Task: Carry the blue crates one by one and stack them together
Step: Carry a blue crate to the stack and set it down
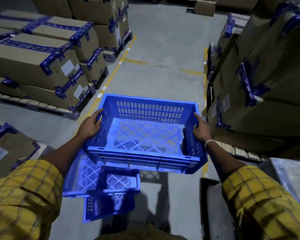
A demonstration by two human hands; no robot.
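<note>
An empty blue perforated crate (145,134) is held up in the air in front of me. My left hand (89,126) grips its left side wall and my right hand (202,129) grips its right side wall. Below it and nearer to me, a stack of blue crates (100,181) stands on the floor, partly hidden by the held crate. The held crate sits a little to the right of and beyond that stack.
Taped cardboard boxes (42,61) on wooden pallets line the left side. Tall stacked boxes (267,75) fill the right. A grey concrete aisle (163,49) with yellow floor lines runs ahead. A wrapped grey object (291,174) lies at the lower right.
</note>
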